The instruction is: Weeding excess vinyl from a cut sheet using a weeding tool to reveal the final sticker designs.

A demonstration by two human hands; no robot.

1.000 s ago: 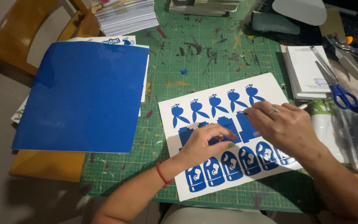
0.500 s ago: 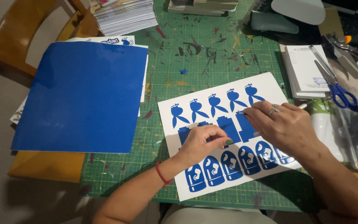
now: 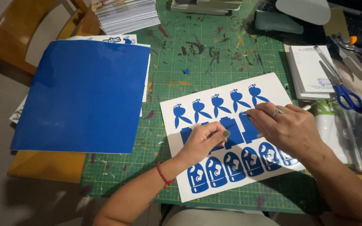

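A white sticker sheet [image 3: 269, 90] of blue cut-out shapes lies on a paint-flecked green cutting mat [image 3: 197, 54], near the table's front edge. The left hand [image 3: 204, 140] presses on the sheet's middle with fingers curled together, while just beside it the right hand [image 3: 288, 127] pinches a thin weeding tool [image 3: 306, 108], its tip at a blue shape. Farther left lies a large blue vinyl sheet [image 3: 80, 94]; blue-handled scissors [image 3: 344, 94] lie at the right.

Two bare forearms, no sleeves — a thin red cord bracelet on the left wrist, a ring on the right hand [image 3: 290, 127].
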